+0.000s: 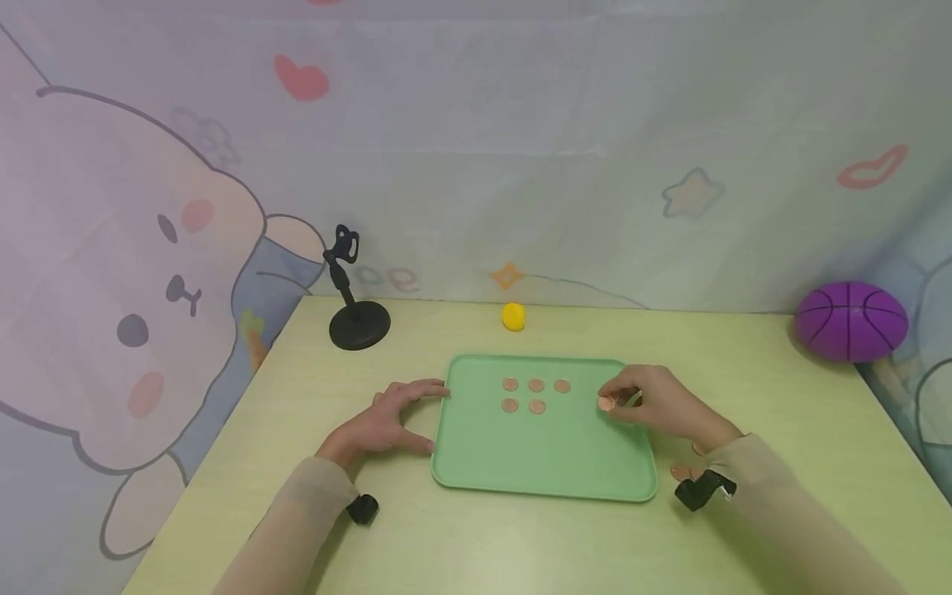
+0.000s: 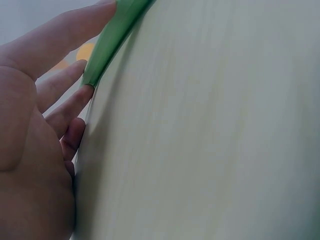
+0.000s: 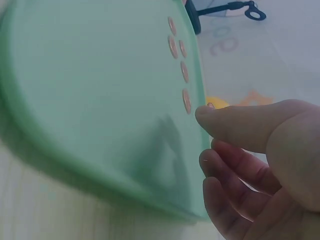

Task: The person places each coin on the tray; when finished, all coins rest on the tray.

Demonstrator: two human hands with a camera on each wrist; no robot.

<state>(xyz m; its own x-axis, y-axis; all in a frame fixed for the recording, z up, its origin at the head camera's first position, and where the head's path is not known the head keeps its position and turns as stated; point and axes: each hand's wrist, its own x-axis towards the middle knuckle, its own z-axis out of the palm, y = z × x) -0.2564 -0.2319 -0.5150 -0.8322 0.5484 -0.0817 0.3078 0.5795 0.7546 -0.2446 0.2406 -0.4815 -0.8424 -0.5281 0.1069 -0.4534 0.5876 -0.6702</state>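
A green tray (image 1: pixel 543 471) lies on the table, holding copper-coloured coins (image 1: pixel 536 406) in two rows: three in the far row, two in the near one. Over the tray's right part, my right hand (image 1: pixel 658 402) pinches another copper coin (image 1: pixel 606 403) between thumb and fingers. In the right wrist view the thumb covers most of that coin, and the coin rows (image 3: pixel 172 46) appear beyond it. My left hand (image 1: pixel 387 420) is at the tray's left edge, thumb and fingers spread and touching the rim (image 2: pixel 107 47).
More copper coins (image 1: pixel 680 472) lie on the table right of the tray, partly behind the right wrist camera (image 1: pixel 699 491). A black stand (image 1: pixel 359 325) is at the back left, a small yellow object (image 1: pixel 513 316) behind the tray, and a purple ball (image 1: pixel 851 322) at the back right.
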